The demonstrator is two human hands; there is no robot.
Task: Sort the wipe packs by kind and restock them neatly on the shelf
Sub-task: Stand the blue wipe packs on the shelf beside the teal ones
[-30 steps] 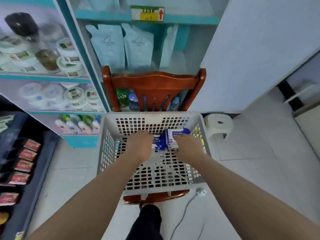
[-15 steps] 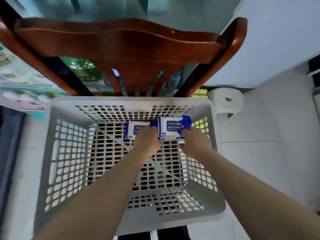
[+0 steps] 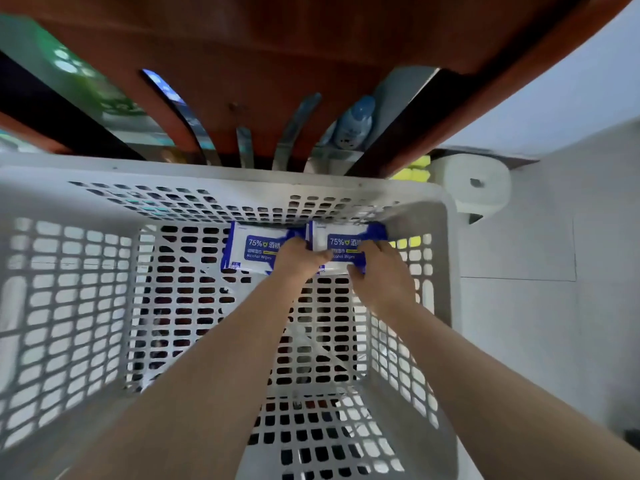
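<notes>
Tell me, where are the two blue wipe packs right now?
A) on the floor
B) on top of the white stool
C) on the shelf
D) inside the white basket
D: the left pack and the right pack both sit at the far end of the white basket, with the left hand and the right hand gripping one each.

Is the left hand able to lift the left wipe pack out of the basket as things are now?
Probably yes. The left hand grips the right end of the left wipe pack, the basket is open above, and nothing lies on the pack.
</notes>
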